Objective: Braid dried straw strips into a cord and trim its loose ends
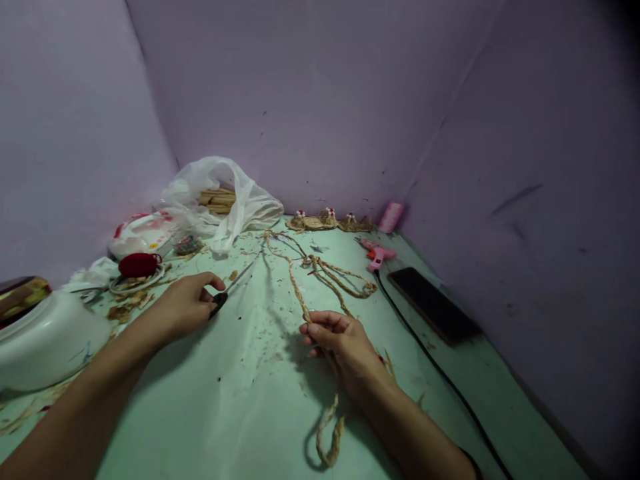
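Note:
My left hand (187, 303) is closed on the black handle of a pair of scissors (239, 277), whose thin metal blades point up and away to the right. In my right hand (337, 340) a tan braided cord (299, 292) is pinched between thumb and fingers. One stretch of it runs from my fingers to the far side of the table, and a loop hangs down below my palm. More of the cord (345, 270) lies in loops beyond my right hand.
Left stand a white container (55, 340), a dark red pouch (139, 265) and a white plastic bag (245, 200) with dried strips. Woven pieces (313, 223) line the back wall. Right lie a pink glue gun (381, 257), its black cord (435, 363), a phone (433, 303) and a pink roll (391, 217).

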Demonstrator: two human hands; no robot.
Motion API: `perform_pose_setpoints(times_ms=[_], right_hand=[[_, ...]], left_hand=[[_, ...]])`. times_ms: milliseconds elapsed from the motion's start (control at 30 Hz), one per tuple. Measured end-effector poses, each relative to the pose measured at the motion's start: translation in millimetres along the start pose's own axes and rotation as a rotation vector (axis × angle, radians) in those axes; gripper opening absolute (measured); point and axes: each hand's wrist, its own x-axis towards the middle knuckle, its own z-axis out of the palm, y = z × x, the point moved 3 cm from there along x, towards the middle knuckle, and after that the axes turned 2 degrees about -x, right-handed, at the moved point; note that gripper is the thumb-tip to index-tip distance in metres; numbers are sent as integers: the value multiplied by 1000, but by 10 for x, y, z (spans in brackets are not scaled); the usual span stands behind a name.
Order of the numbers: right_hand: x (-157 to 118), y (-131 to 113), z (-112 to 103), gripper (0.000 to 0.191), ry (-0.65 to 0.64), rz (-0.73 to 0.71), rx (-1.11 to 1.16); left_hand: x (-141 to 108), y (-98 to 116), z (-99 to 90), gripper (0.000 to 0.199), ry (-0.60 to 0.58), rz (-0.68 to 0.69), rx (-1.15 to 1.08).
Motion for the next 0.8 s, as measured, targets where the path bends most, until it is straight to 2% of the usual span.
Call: perform_pose_setpoints(times_ms=[167, 267, 333, 400, 467, 533, 633, 800], right_hand=[[35, -49, -54, 27, 77, -64, -44], [64, -59, -88, 25, 114, -117, -66], [84, -64, -106, 22, 138, -157, -88], [99, -66, -117, 18, 153, -184, -100], [107, -64, -123, 16, 165, -192, -96], [106, -64, -126, 17, 176, -195, -91], [91, -77, -123, 16, 169, -226, -91], [77, -100, -131, 14, 173, -264, -74]], left_hand=[[-73, 81, 53, 44, -175, -55, -597], [-192, 206, 131, 58, -291, -18, -807], [-292, 319, 239, 60, -428, 63, -881], [-402, 430, 387, 55, -612, 133, -941], [-501, 517, 539, 49, -785, 150, -1006], [-569, 577, 654, 42, -886, 134, -1071], [-616, 627, 740, 35, -911, 94, -1138], [-638, 653, 775, 32, -918, 44, -1248]])
